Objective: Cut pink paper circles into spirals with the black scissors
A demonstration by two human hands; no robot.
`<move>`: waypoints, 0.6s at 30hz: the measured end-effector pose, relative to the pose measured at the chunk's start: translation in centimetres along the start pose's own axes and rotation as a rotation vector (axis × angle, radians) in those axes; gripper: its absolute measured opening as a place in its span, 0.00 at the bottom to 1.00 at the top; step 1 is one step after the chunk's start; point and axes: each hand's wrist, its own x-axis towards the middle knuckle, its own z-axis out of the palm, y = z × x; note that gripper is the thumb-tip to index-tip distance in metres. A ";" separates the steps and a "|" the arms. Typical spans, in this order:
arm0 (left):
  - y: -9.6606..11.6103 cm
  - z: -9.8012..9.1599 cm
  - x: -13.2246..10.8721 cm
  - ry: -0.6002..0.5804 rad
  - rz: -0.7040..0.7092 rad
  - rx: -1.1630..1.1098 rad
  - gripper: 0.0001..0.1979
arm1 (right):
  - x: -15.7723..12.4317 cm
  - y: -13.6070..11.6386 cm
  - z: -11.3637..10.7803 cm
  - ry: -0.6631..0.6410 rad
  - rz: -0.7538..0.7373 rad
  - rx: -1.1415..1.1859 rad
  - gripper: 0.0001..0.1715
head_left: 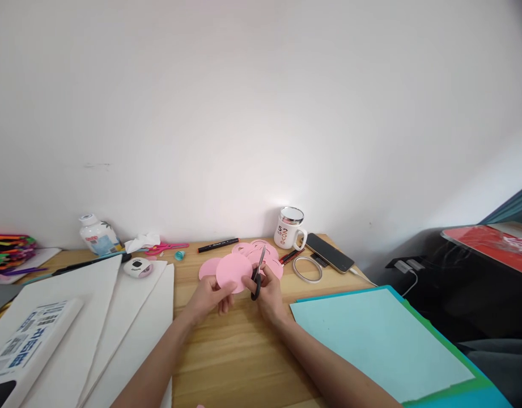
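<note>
My left hand point(210, 297) pinches a pink paper disc point(232, 272) by its lower edge and holds it up over the wooden desk point(226, 351). My right hand point(267, 292) grips black-handled scissors point(258, 273), blades pointing up along the disc's right edge. Behind them lie more pink paper pieces point(261, 252), some with round holes cut out.
White sheets point(116, 317) and a printed box point(26, 340) lie left. Light blue and green paper sheets point(380, 340) lie right. At the back stand a mug point(290, 228), phone point(329, 252), tape ring point(307, 268), black marker point(218, 245), bottle point(97, 233) and coloured sticks point(8, 249).
</note>
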 end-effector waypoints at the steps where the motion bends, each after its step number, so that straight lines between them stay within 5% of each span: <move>1: 0.0 0.2 -0.1 -0.021 -0.019 0.057 0.17 | 0.0 -0.1 0.0 -0.009 0.000 0.000 0.20; 4: 0.0 0.9 -0.3 0.024 -0.021 0.152 0.22 | -0.2 -0.4 0.2 -0.047 0.010 0.013 0.19; 9: 0.5 1.0 -0.3 0.310 0.129 0.096 0.22 | -0.8 -0.6 0.7 -0.240 0.045 -0.019 0.19; 13: 1.1 0.8 -0.6 0.399 0.212 0.107 0.24 | -1.7 -0.7 1.2 -0.417 0.137 -0.010 0.22; 18: 1.2 1.3 -0.9 0.432 0.221 0.087 0.22 | -2.2 -1.2 1.6 -0.479 0.163 -0.007 0.23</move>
